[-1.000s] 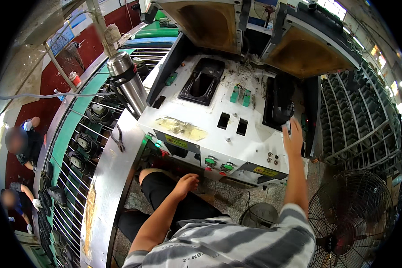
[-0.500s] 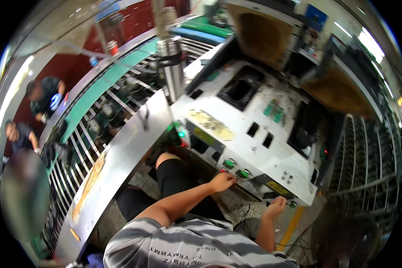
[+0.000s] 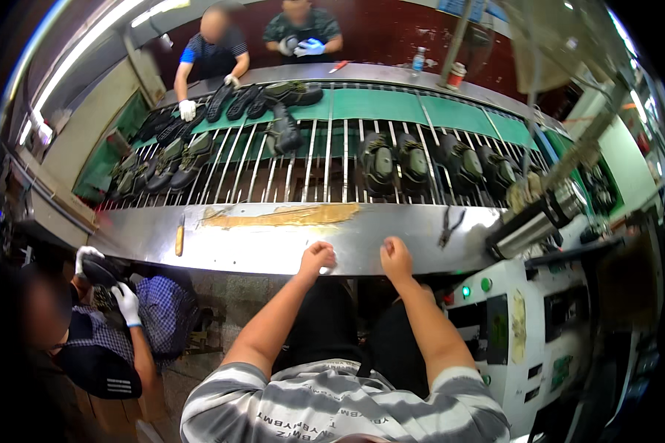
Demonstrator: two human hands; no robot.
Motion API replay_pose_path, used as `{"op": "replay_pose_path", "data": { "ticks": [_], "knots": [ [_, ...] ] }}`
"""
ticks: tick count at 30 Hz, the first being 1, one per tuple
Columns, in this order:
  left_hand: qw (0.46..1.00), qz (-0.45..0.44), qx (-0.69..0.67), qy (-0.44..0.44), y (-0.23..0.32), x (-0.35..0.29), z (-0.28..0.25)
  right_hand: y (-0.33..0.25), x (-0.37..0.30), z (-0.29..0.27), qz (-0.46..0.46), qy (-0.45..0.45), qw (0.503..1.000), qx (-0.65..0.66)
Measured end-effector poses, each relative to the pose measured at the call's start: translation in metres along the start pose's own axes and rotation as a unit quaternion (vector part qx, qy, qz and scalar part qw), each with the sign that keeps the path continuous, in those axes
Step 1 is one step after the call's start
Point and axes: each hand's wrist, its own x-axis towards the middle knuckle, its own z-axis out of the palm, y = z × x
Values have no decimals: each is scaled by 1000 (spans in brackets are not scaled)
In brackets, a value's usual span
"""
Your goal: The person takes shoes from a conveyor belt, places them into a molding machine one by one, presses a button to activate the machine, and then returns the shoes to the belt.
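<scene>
Over the front edge of the metal bench [image 3: 266,255], my left hand [image 3: 318,260] is loosely closed, and I see nothing in it. To its right, my right hand [image 3: 396,259] is also curled, with nothing visible in its fingers. The hands are apart. Beyond the bench, several dark work shoes [image 3: 377,164] rest on the roller rack, out of reach of my fingers. Nearest my right hand are dark pliers [image 3: 451,227] on the bench. A tool with a yellow handle [image 3: 179,240] lies farther left.
A brown worn strip [image 3: 281,215] marks the bench top. At the right stand a steel cylinder [image 3: 536,221] and a white machine [image 3: 513,384] with buttons. Across the green belt [image 3: 377,105] two people handle shoes. A gloved person [image 3: 125,303] holds a shoe at the lower left.
My view has turned left from the white machine to the bench and roller rack. Both hands have left the machine's front buttons and are now at the bench edge.
</scene>
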Motion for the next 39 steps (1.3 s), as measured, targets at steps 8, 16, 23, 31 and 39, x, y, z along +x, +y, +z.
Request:
{"op": "replay_pose_path", "data": {
  "ticks": [8, 16, 23, 31, 39],
  "knots": [
    [983, 77, 100, 131, 98, 169, -100, -3, 66, 143, 0, -102, 975, -200],
    [859, 15, 378, 345, 152, 380, -176, 9, 66, 144, 10, -116, 975, -190],
    [961, -3, -35, 276, 146, 464, -231, 11, 69, 154, 3, -139, 977, -165],
    [921, 167, -18, 351, 176, 466, -128, -21, 87, 138, -34, -110, 980, -160],
    [985, 70, 78, 139, 215, 440, -98, -24, 84, 139, -36, -95, 982, -161]
  ]
}}
